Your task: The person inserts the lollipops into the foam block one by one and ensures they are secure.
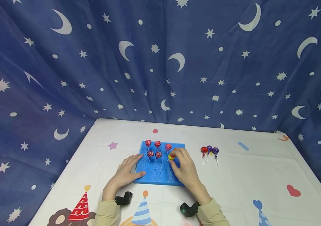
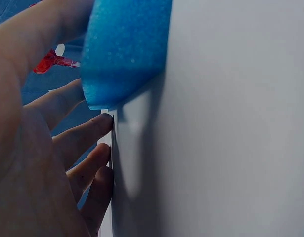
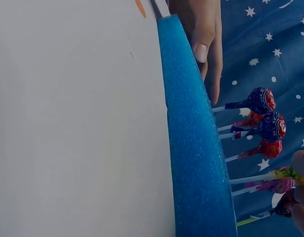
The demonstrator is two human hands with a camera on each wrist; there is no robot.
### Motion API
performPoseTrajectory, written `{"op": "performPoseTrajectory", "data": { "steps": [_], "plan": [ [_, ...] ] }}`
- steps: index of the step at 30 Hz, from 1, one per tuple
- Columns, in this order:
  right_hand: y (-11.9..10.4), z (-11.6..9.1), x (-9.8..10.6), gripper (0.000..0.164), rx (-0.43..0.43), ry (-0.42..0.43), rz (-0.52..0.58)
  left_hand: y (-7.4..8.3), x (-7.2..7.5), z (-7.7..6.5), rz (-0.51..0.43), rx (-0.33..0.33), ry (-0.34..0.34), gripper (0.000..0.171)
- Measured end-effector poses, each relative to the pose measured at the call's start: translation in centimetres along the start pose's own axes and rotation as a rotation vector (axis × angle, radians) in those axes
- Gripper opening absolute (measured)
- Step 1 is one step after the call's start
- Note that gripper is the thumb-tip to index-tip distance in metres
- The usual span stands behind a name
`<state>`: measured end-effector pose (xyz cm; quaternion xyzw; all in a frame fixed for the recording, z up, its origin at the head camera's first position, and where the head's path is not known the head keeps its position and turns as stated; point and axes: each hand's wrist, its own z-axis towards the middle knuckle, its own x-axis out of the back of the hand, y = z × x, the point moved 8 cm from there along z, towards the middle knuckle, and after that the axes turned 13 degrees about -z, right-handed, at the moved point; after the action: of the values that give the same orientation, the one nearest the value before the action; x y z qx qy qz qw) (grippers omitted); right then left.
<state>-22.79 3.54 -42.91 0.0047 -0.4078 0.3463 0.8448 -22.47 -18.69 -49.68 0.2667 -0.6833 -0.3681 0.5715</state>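
A blue foam block (image 1: 160,175) with small holes lies on the table, and several wrapped lollipops (image 1: 150,153) stand in it by their sticks, in two rows. My right hand (image 1: 185,166) is over the block's right side, pinching a yellow lollipop (image 3: 282,174) by its head. In the right wrist view its white stick reaches down to the foam's top, just beside a pink lollipop (image 3: 278,185). My left hand (image 1: 125,172) rests at the block's left edge, fingers spread and fairly straight, with the thumb lying over the near left corner.
To the right of the block lie three loose lollipops, one red (image 1: 204,149) and two purple (image 1: 215,150), with white sticks toward me. A white printed cloth (image 1: 250,175) covers the table. Behind hangs a dark blue curtain (image 1: 137,84) with moons and stars.
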Motion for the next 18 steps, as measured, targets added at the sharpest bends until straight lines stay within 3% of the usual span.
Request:
{"op": "performPoseTrajectory", "data": {
  "steps": [6, 18],
  "plan": [
    [-0.46, 0.04, 0.06, 0.032, 0.024, 0.015, 0.001, -0.09, 0.01, 0.01, 0.005, -0.005, 0.001, 0.075],
    [-0.91, -0.17, -0.35, 0.036, 0.027, -0.068, -0.080, -0.06, 0.03, -0.01, 0.006, -0.005, 0.004, 0.074]
  ]
}}
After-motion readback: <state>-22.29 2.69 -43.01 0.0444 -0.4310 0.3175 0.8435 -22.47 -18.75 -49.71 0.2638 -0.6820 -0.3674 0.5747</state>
